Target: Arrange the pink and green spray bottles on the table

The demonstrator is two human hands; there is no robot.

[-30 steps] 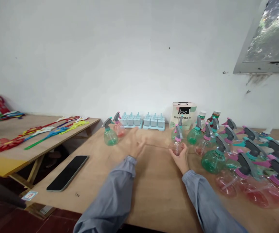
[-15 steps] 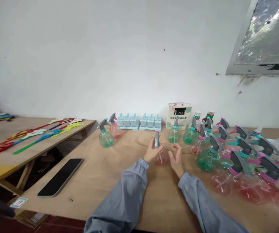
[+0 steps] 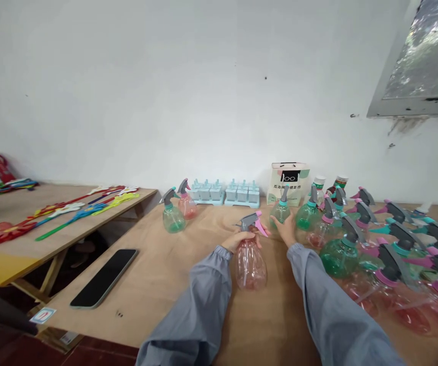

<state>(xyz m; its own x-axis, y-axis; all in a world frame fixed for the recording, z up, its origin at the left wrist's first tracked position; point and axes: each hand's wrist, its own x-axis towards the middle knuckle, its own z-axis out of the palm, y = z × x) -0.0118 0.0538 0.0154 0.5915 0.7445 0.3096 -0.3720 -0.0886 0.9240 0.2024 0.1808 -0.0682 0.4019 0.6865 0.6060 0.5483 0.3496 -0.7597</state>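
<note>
So the pink spray bottle [image 3: 251, 267] is around mid-table [image 3: 188, 295], left hand [image 3: 242, 239] gripping its neck, can't tell if the base touches down. Right hand [image 3: 285, 230]'s got a green spray bottle [image 3: 279, 211] by the body, near the paper bag [image 3: 298, 195]. Smartphone [image 3: 104, 278]'s off left.

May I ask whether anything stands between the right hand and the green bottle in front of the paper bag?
Nothing visible does: the right hand is at the green bottle, across its lower part. The left hand holds the pink bottle to one side.
</note>
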